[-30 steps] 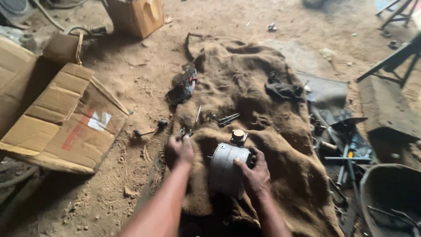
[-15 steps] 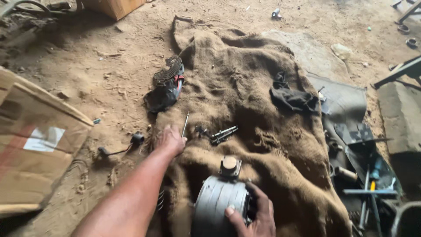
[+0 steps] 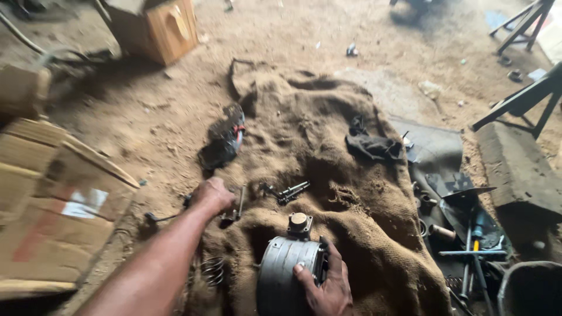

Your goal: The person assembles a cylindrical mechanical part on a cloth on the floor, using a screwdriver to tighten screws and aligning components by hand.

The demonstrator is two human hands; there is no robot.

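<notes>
Housing: dull grey ribbed metal cylinder (image 3: 287, 272), scuffed, matt.
Ground cover: coarse brown burlap sack cloth (image 3: 328, 152), rough weave.
Bolts: small dark metal bolts (image 3: 290, 191), faint sheen.
Box: flattened tan cardboard box (image 3: 52, 216), matt paper.
Crate: smooth pale wooden box (image 3: 161, 26).

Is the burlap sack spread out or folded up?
Spread out: the burlap sack lies flat, wrinkled, with bolts and a dark rag on it.

A brown burlap sack (image 3: 328, 175) lies spread on the dirt floor (image 3: 152, 129). On its near end stands a grey ribbed metal motor housing (image 3: 287, 275), the right hand (image 3: 328, 284) on its right side. The left hand (image 3: 213, 196) rests at the sack's left edge, beside long steel bolts (image 3: 290, 192). Flattened brown cardboard boxes (image 3: 52, 210) lie left; a pile of metal hand tools (image 3: 468, 240) lies right.
</notes>
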